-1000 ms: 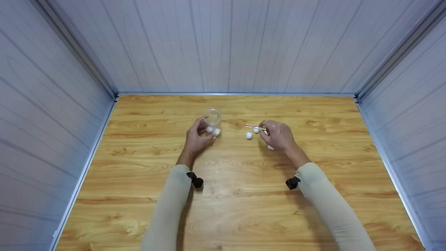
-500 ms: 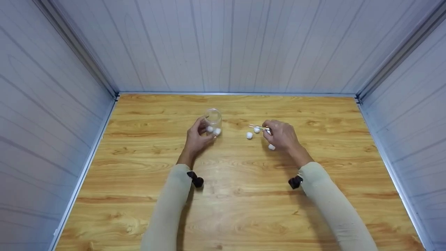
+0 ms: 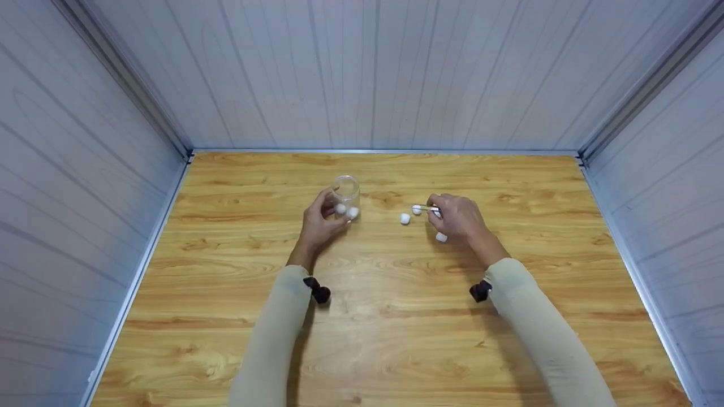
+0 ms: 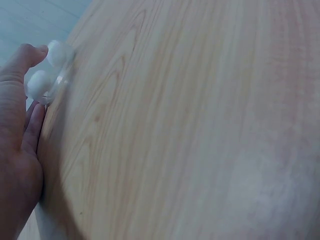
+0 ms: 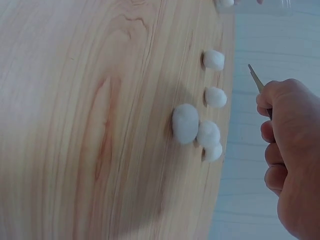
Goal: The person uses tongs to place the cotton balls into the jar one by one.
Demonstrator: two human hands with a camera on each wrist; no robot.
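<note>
The left hand (image 3: 318, 224) is gripping the jar (image 3: 346, 195) mid-desk; the right hand (image 3: 457, 217) is pinching tweezers (image 3: 425, 208) over a cotton ball (image 3: 417, 210). Best to be closing the tips gently around its middle while steadying the jar.

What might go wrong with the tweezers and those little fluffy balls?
The cotton balls are small, soft and round, so one may slip from the thin tweezers that the right hand pinches. Several lie bunched together, so the tips might nudge or catch two. The clear jar has a narrow mouth; though the left hand holds it, a ball could miss and roll across the wooden table.
</note>
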